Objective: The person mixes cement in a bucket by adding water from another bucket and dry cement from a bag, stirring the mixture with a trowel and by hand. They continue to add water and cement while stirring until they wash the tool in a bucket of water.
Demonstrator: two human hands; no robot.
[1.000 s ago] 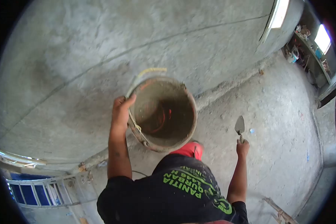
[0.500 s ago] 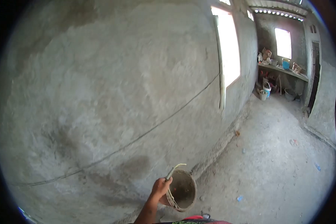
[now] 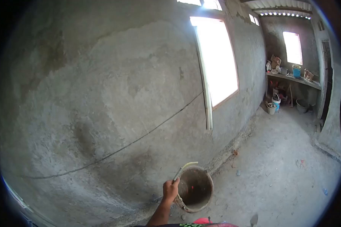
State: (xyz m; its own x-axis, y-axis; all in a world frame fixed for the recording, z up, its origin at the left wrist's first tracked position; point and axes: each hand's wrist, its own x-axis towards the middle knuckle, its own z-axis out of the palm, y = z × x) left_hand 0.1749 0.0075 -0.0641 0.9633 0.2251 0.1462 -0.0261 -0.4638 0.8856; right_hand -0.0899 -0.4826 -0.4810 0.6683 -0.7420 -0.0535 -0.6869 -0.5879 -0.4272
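My left hand (image 3: 171, 190) is closed round the handle (image 3: 177, 174) of a mortar-stained bucket (image 3: 195, 188). A pale, bent end of that handle curves over the bucket's rim. The bucket's mouth faces me; its inside is dark and grimy, with a small reddish spot. It hangs beside the foot of a grey plastered wall (image 3: 113, 98). My right hand is out of the picture. At the bottom edge, a small dark grey blade-like shape (image 3: 254, 220) shows, too little of it to name.
A thin cable (image 3: 140, 137) runs along the wall to the bright window (image 3: 218, 62). Litter dots the dusty floor (image 3: 269, 162). At the far end, a ledge (image 3: 295, 78) bears bags and a blue bucket (image 3: 296, 71); more buckets (image 3: 271, 108) stand below. A doorway (image 3: 325, 79) opens at right.
The view has swung, so the window sits farther left and larger. My left hand and the bucket appear slightly farther right, the grip unchanged. The dark shape at the bottom edge has come into view.
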